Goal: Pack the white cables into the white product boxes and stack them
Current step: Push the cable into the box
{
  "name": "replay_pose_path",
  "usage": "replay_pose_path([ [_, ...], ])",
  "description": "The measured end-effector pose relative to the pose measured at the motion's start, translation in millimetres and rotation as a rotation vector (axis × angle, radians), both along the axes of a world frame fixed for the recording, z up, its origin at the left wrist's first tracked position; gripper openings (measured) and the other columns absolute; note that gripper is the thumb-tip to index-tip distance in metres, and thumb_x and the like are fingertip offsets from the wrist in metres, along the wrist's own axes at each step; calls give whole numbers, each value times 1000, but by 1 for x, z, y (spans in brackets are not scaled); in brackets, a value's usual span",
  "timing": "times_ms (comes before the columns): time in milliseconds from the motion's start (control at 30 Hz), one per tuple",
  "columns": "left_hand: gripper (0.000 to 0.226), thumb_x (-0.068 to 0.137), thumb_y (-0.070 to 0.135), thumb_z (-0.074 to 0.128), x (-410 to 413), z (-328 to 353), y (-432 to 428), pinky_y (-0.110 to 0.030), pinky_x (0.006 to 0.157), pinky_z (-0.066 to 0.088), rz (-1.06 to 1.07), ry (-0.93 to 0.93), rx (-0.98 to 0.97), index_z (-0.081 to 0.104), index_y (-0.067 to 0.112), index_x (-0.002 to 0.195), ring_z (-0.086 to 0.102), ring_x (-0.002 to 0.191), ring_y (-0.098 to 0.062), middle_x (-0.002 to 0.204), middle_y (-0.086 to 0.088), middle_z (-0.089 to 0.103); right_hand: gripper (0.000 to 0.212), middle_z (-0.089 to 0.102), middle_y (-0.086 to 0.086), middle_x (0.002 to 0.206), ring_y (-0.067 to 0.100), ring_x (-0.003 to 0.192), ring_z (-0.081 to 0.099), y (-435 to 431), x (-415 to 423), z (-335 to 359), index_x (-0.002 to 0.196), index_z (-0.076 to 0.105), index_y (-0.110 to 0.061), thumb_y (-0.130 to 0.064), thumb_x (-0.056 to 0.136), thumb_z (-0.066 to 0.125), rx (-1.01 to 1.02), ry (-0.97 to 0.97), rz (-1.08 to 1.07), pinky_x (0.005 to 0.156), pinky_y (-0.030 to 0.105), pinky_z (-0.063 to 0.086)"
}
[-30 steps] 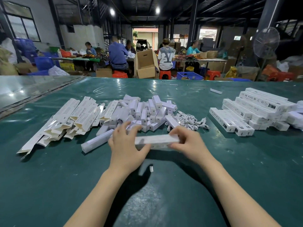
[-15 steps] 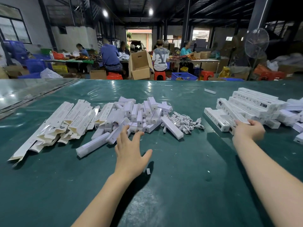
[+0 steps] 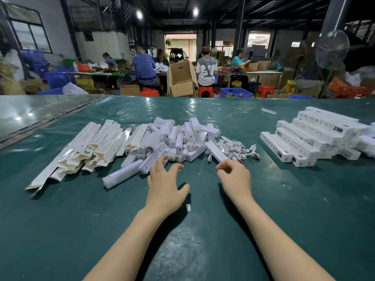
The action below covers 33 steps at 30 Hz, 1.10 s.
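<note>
Risk, cables: white cables (image 3: 235,148) in one tangled clump just beyond the right hand (image 3: 236,179); could come up several at once if pulled by a single strand, because of snagged loops.
Risk, heap: heap of small white boxes (image 3: 182,136) piled at odd angles just ahead of the left hand (image 3: 164,187); could slide or scatter over the counter (image 3: 284,199) under a careless sweep.
Risk, long box: long white box (image 3: 216,152) lying against the near edge of the clump, between cables and right hand; could get nudged aside in a reach past it.
Risk, stack: stack of packed boxes (image 3: 316,130) well apart at the right, stepped and uneven; could slump if loaded off-centre.
Left hand: fingers (image 3: 157,169) spread wide and straight, gripping nothing; tips right at the nearest box of the heap, contact unclear.
Right hand: fingers (image 3: 223,165) loosely curled, thumb close to forefinger, nothing seen held; tips just short of the long white box.
Whereabouts: cables and heap mid-counter, flat unfolded cartons (image 3: 95,145) to the left, packed stack to the right.
Step, as judged: between boxes, next pick not yet made.
</note>
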<state>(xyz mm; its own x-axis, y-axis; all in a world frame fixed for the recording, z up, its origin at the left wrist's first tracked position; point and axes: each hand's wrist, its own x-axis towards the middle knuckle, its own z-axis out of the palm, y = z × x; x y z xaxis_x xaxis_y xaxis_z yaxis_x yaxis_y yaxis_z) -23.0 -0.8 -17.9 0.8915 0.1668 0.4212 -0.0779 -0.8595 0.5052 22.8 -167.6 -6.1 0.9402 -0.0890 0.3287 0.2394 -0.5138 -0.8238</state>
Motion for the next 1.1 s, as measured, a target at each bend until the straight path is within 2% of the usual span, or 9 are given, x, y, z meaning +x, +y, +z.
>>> replay_pose_path([
  [133, 43, 79, 25, 63, 6, 10, 23, -40, 103, 24, 145, -33, -17, 52, 18, 120, 24, 129, -25, 137, -8, 31, 17, 61, -2, 97, 18, 97, 53, 11, -4, -7, 86, 68, -22, -13, 78, 55, -397, 61, 167, 85, 28, 37],
  [300, 36, 85, 20, 57, 10, 18, 66, -37, 93, 34, 379, -125, -240, 53, 6, 118, 41, 120, -29, 126, -13, 49, 20, 59, -2, 103, 20, 104, 51, 13, -5, -5, 88, 68, -24, -15, 80, 52, -498, 30, 168, 85, 30, 32],
  [467, 43, 82, 22, 59, 16, 20, 96, -44, 102, 30, 592, 11, -227, 52, 9, 123, 30, 128, -36, 144, -16, 20, 20, 59, -2, 104, 21, 104, 50, 14, -4, -6, 89, 68, -24, -16, 81, 51, -503, 34, 187, 85, 29, 31],
  [600, 50, 81, 21, 60, 22, 33, 110, -44, 96, 37, 600, 183, -221, 47, 16, 129, 40, 120, -41, 149, -13, 6, 20, 60, -2, 98, 21, 99, 52, 13, -5, -5, 86, 68, -22, -14, 81, 50, -465, 40, 192, 82, 28, 32],
  [667, 42, 82, 18, 57, 28, 41, 119, -40, 91, 40, 532, 289, -180, 53, 17, 124, 47, 112, -37, 141, -16, 29, 20, 60, -2, 96, 20, 98, 53, 13, -4, -4, 85, 68, -21, -13, 81, 50, -458, 43, 195, 81, 28, 32],
  [767, 12, 82, 16, 57, 34, 52, 127, -34, 76, 41, 406, 400, -116, 62, 9, 91, 51, 87, -26, 97, -12, 57, 20, 60, -2, 97, 20, 98, 53, 13, -4, -4, 85, 69, -21, -13, 81, 50, -466, 48, 194, 80, 29, 31],
  [867, 19, 85, 19, 56, 37, 54, 129, -31, 66, 37, 472, 354, -170, 58, 1, 87, 50, 81, -28, 90, -14, 56, 20, 63, -3, 97, 20, 97, 54, 14, -4, -3, 83, 68, -20, -12, 81, 50, -441, 52, 192, 83, 29, 34],
  [1000, 14, 86, 19, 52, 31, 45, 122, -32, 66, 37, 466, 210, -187, 59, 10, 79, 48, 75, -25, 80, -10, 54, 19, 68, -4, 92, 19, 94, 57, 13, -5, -2, 80, 68, -19, -11, 80, 51, -389, 48, 188, 87, 32, 41],
  [1100, 19, 85, 14, 53, 22, 42, 109, -33, 75, 40, 484, -34, -241, 67, 5, 95, 54, 92, -30, 101, -13, 61, 18, 69, -3, 88, 18, 88, 59, 14, -3, -3, 79, 68, -18, -11, 80, 51, -332, 49, 194, 82, 30, 44],
])
